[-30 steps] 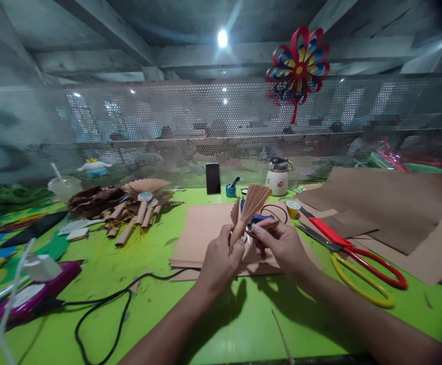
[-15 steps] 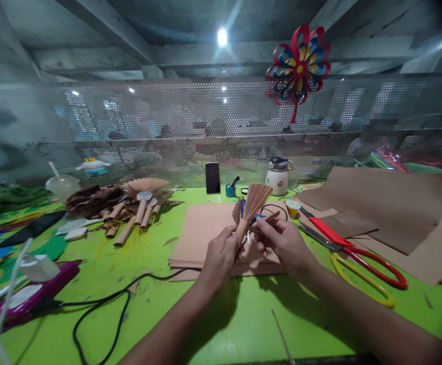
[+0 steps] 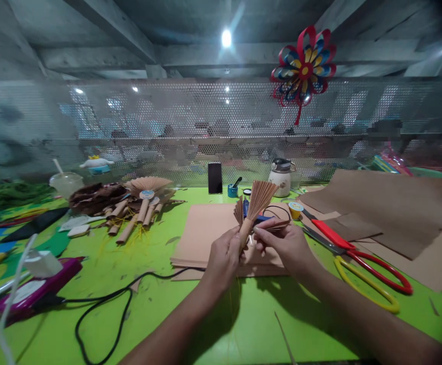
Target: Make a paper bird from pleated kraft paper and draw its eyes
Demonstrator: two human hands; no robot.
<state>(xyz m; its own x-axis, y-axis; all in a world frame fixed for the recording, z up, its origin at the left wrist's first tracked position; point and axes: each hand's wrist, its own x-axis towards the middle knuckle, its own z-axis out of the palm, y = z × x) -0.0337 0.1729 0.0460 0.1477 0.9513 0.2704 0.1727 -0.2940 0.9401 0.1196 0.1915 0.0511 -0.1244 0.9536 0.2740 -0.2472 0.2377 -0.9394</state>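
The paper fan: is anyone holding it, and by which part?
The left hand grips the paper fan by its handle, below the pleats.

The left fingers point(image 3: 233, 244) hide the lower part of the paper fan point(image 3: 259, 201).

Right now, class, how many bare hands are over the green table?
2: the left hand, holding a pleated fan by its handle, and the right hand, beside it, pinching a thin brown piece.
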